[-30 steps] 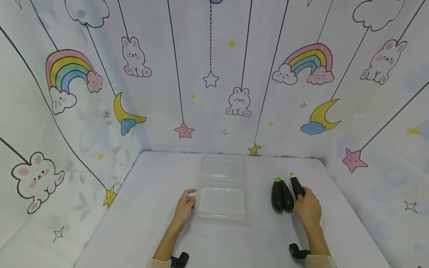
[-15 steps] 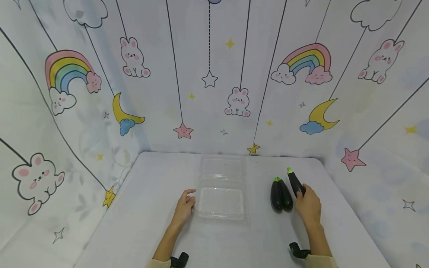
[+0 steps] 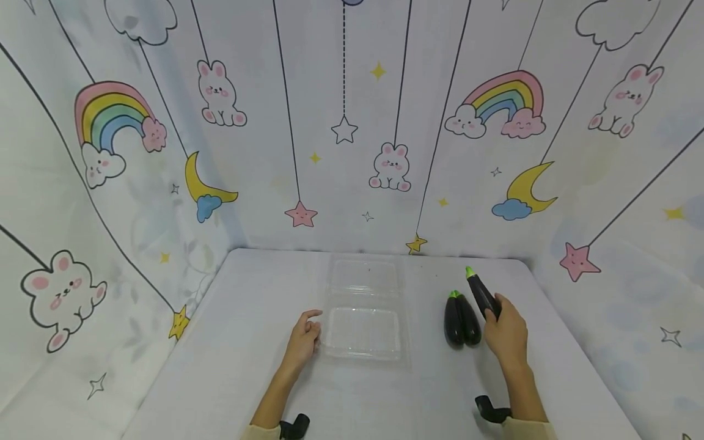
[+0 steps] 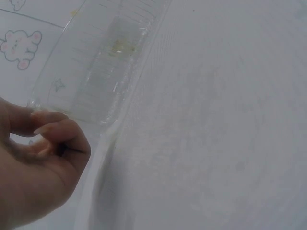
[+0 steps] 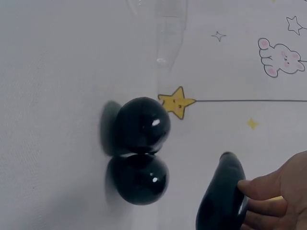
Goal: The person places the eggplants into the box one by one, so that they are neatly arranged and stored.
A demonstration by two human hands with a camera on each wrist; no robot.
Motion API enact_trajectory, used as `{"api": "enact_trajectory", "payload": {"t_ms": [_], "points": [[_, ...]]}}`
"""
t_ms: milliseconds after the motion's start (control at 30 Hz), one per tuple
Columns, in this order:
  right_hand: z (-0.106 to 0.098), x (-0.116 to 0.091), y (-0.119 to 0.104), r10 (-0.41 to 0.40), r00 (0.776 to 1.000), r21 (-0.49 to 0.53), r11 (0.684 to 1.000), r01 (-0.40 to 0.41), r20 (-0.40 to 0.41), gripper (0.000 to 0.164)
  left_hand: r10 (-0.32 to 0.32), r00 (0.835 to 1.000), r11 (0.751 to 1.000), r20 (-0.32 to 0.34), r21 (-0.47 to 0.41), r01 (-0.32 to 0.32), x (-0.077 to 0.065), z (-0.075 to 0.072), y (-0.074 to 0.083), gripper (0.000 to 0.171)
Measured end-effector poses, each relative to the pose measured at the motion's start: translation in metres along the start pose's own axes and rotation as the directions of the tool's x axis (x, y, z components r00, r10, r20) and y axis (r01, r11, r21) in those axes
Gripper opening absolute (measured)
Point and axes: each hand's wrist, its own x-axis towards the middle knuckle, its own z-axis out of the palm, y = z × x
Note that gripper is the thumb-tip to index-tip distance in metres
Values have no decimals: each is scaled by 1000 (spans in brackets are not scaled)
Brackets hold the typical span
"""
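A clear plastic container (image 3: 363, 333) lies with its lid (image 3: 365, 275) folded back on the far side. At its left edge is my left hand (image 3: 301, 342), fingers curled at the rim; the left wrist view shows thumb and forefinger (image 4: 45, 158) pinching there, the exact contact partly hidden. My right hand (image 3: 507, 333) grips a small dark eggplant (image 3: 480, 290) by its thick end, its green stem tip pointing away and to the left, tilted up off the table. Two more eggplants lie side by side just left of that hand, one (image 3: 453, 324) touching the other (image 3: 469, 322).
A white table (image 3: 220, 366) carries everything. Behind and on both sides stands a white cloth backdrop (image 3: 264, 153) printed with rabbits, rainbows and stars. A black camera mount (image 3: 489, 409) sits on the right wrist, another (image 3: 295, 426) on the left.
My right hand has lifted the eggplant a little and tilted it further, its green tip moving away and leftward. The left hand and the container stay where they were.
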Motion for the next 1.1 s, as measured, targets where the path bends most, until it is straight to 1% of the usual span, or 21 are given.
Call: {"api": "enact_trajectory", "payload": {"t_ms": [67, 233, 400, 500, 600, 633, 733, 767, 933, 1100], "points": [[0, 0, -3, -2, 1000, 12, 1000, 2, 5, 48, 7, 1000, 1000, 3, -1, -7, 0, 0, -1, 37], [0, -1, -9, -38, 999, 37, 999, 38, 2, 48, 23, 1000, 1000, 18, -15, -23, -1, -1, 0, 37], [0, -1, -13, -64, 998, 55, 997, 63, 16, 50, 2, 1000, 1000, 19, -26, -1, 0, -1, 0, 38], [0, -1, -18, -77, 996, 63, 995, 75, 34, 52, -15, 1000, 999, 25, -41, 16, -6, -1, 17, 38], [0, -2, -22, -100, 993, 72, 993, 96, 55, 54, -24, 999, 999, 22, -42, 25, -8, 1, 21, 38], [1, -2, -23, -107, 992, 72, 992, 103, 60, 54, -27, 999, 999, 21, -42, 27, -7, 1, 21, 38], [3, -2, -25, -129, 989, 82, 989, 123, 75, 57, -26, 1000, 999, 9, -30, 26, -1, 1, 5, 38], [4, -2, -26, -137, 987, 85, 988, 130, 79, 57, -19, 1000, 999, 9, -26, 20, 0, 1, 2, 38], [8, -2, -30, -175, 981, 97, 981, 167, 80, 58, -5, 1000, 1000, 12, -29, 5, 0, 0, 1, 38], [13, -2, -31, -213, 975, 89, 974, 207, 64, 57, 5, 1000, 999, 18, -35, -5, 1, 0, 1, 39]]}}
